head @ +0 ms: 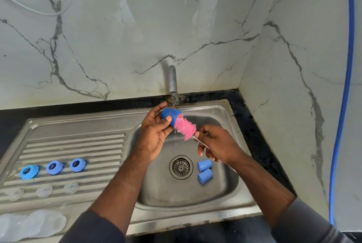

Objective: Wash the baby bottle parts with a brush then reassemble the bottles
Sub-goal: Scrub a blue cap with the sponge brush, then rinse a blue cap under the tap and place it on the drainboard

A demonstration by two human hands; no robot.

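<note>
My left hand (pixel 154 131) grips a blue bottle cap (pixel 170 115) under the running tap (pixel 173 82). The pink sponge head of a brush (pixel 185 128) sticks out of the cap's mouth. My right hand (pixel 215 144) pinches the brush's thin white handle. Two more blue caps (pixel 204 171) lie in the sink basin (pixel 176 195) right of the drain (pixel 181 167). Three blue collar rings (pixel 52 167) sit in a row on the ribbed drainboard, with three clear teats (pixel 44 191) in front of them. Clear bottles (pixel 33 223) lie at the lower left.
Water streams from the tap into the steel basin. A marble wall stands behind and to the right, with a black counter edge (pixel 252 125) around the sink. A blue hose (pixel 341 105) hangs down the right wall.
</note>
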